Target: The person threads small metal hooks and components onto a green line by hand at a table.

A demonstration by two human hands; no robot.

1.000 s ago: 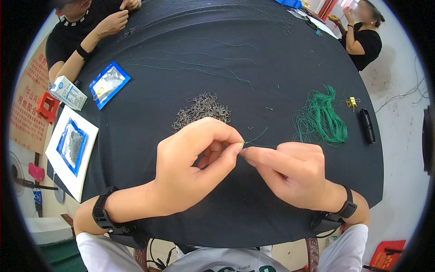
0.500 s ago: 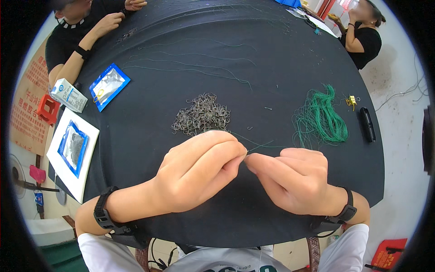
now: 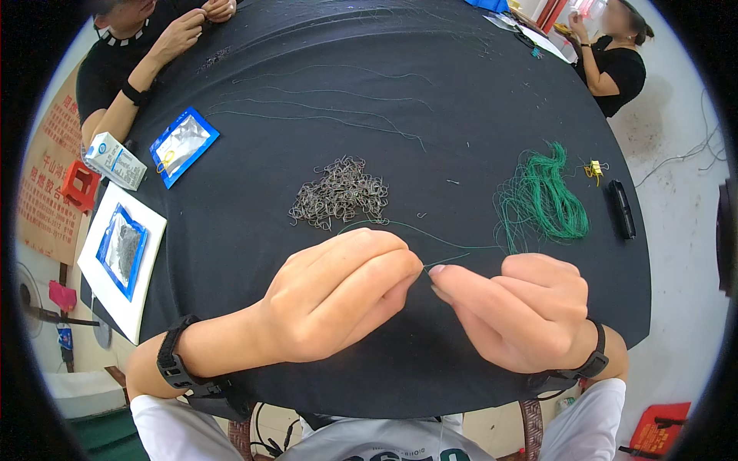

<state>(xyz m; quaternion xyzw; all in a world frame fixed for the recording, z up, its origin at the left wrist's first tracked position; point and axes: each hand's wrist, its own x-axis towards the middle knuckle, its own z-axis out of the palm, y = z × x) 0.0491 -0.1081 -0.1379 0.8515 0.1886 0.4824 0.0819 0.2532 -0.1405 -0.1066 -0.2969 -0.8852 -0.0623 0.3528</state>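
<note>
My left hand (image 3: 338, 296) is closed in a pinch on a thin green line (image 3: 447, 260), whose short free end slants out to the right. Whether a hook is also between those fingertips is hidden. Close beside it, my right hand (image 3: 523, 311) has thumb and finger pinched, and what they hold is too small to make out. A longer strand curves behind both hands toward the bundle of green line (image 3: 550, 200) at the right. Beyond my left hand lies a heap of small metal fish hooks (image 3: 340, 194). One loose hook (image 3: 421, 216) sits apart to its right.
Left on the black-covered table (image 3: 246, 184) are a white board (image 3: 146, 296) with a blue packet (image 3: 123, 250), another blue packet (image 3: 184, 146) and a carton (image 3: 115, 161). A yellow clip (image 3: 595, 170) and black pen-like object (image 3: 622, 209) lie right. Two people sit opposite.
My right hand has shifted right, opening a small gap from my left fingertips. More of the green strand shows behind the hands. My left hand stays nearly in place.
</note>
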